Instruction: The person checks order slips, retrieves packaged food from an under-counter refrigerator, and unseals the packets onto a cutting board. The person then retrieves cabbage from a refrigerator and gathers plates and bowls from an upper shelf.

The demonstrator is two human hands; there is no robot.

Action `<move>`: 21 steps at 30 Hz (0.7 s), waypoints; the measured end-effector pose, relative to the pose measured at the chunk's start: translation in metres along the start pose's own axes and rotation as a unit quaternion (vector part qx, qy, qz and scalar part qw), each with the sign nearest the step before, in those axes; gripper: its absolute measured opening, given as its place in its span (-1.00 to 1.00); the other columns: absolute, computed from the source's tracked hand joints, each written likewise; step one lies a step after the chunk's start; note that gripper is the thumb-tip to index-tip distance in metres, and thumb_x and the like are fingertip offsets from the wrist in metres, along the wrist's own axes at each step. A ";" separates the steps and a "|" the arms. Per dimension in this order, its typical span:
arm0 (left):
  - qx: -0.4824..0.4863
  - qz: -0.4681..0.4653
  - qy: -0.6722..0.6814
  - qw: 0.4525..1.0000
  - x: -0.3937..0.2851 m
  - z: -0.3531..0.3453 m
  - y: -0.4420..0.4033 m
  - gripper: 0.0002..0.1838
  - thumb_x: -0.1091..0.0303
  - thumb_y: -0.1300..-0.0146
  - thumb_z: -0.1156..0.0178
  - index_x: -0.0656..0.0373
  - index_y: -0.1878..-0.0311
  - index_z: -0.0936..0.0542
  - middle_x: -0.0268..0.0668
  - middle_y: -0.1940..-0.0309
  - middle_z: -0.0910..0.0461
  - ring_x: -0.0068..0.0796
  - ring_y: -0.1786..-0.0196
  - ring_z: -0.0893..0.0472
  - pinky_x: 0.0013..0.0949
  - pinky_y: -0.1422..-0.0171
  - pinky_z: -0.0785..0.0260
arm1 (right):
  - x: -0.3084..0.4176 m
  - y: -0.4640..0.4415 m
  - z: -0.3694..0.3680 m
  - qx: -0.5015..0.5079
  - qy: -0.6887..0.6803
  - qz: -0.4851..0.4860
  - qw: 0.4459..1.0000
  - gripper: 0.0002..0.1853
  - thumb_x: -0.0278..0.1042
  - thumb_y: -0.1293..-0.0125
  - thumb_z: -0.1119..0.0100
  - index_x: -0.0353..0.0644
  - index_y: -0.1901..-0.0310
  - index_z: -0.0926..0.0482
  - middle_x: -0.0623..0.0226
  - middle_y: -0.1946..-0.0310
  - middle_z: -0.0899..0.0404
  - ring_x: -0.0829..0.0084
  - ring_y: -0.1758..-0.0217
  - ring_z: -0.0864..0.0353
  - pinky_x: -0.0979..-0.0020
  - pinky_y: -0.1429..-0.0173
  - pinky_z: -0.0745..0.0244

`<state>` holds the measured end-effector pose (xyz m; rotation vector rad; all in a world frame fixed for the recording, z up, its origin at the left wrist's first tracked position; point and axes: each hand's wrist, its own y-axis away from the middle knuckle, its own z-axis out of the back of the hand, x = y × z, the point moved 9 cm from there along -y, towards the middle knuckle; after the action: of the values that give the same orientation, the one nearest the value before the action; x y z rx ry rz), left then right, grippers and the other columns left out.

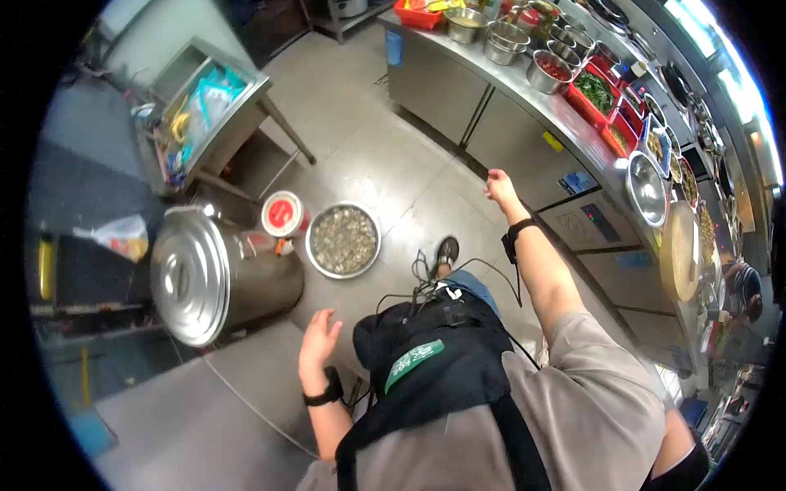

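Metal basin (344, 275) is sitting on the floor ahead; I'm seeing left hand (319, 338) empty, fingers loosely spread, right hand (502, 190) empty, half-curled. I'm wanting careful footing near that basin!

Seeing greens (598, 92) filling a red bin (581, 106), with a steel pot (543, 84) of something red standing just beside it. Finding a shiny bowl (647, 190) lying near a round board (676, 250) at right. Spotting an orange tub (417, 17) sitting at the top, near a metal rack (350, 19). Making out bluish bags (214, 96) crowding a steel table (261, 87) at upper left, and a white bag (121, 235) showing lower down.
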<state>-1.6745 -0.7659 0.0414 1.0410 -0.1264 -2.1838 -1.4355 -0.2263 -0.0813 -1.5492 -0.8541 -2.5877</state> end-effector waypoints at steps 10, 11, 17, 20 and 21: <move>0.097 0.121 -0.022 0.988 -0.124 -0.051 -0.251 -0.57 0.27 -0.24 -0.21 0.26 -0.14 -0.48 0.03 -0.10 -0.49 0.01 -0.19 -0.46 -0.15 -0.25 -0.32 | 0.071 -0.429 0.019 -0.127 -0.085 0.052 0.987 -0.21 -0.44 -0.10 -0.10 -0.42 -0.40 -0.08 -0.11 -0.37 -0.21 0.08 -0.42 -0.22 0.29 -0.41 -0.14; 0.117 0.145 -0.006 0.983 -0.136 -0.057 -0.275 -0.57 0.27 -0.25 -0.21 0.26 -0.13 -0.48 0.03 -0.11 -0.49 0.00 -0.20 -0.46 -0.15 -0.25 -0.32 | 0.059 -0.474 0.017 -0.144 -0.088 0.047 0.985 -0.20 -0.48 -0.08 -0.10 -0.37 -0.41 -0.07 0.00 -0.40 -0.19 0.13 -0.39 -0.25 0.29 -0.37 -0.18; 0.115 0.214 0.040 0.969 -0.157 -0.075 -0.397 -0.62 0.37 -0.24 -0.21 0.21 -0.12 -0.48 0.00 -0.06 -0.52 0.01 -0.14 -0.50 -0.17 -0.20 -0.36 | 0.059 -0.528 -0.010 -0.117 -0.111 -0.065 0.985 -0.59 -0.53 0.00 -0.11 -0.57 0.09 -0.34 0.13 0.14 -0.45 0.34 0.09 -0.39 0.28 -0.05 -0.31; 0.056 0.136 0.070 0.987 -0.170 -0.072 -0.458 -0.56 0.39 -0.23 -0.21 0.22 -0.18 -0.43 -0.03 -0.13 -0.48 -0.05 -0.22 -0.46 -0.21 -0.28 -0.31 | 0.053 -0.527 -0.012 -0.167 -0.089 -0.001 0.982 -0.70 -0.58 -0.02 -0.09 -0.45 0.17 -0.36 0.25 0.24 -0.39 0.43 0.23 -0.32 0.32 0.14 -0.28; 0.052 0.136 0.088 0.985 -0.171 -0.077 -0.486 -0.54 0.39 -0.24 -0.22 0.22 -0.20 -0.41 -0.03 -0.16 -0.45 -0.06 -0.25 -0.44 -0.22 -0.32 -0.28 | 0.066 -0.520 -0.010 -0.201 -0.123 0.074 0.969 -0.68 -0.58 -0.03 -0.09 -0.43 0.12 -0.35 0.26 0.23 -0.38 0.45 0.25 -0.31 0.34 0.18 -0.27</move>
<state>-1.8156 -0.2792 -0.0772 1.1950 -0.2876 -1.8477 -1.6203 0.2287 -0.2633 -1.9771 -0.2030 -2.6087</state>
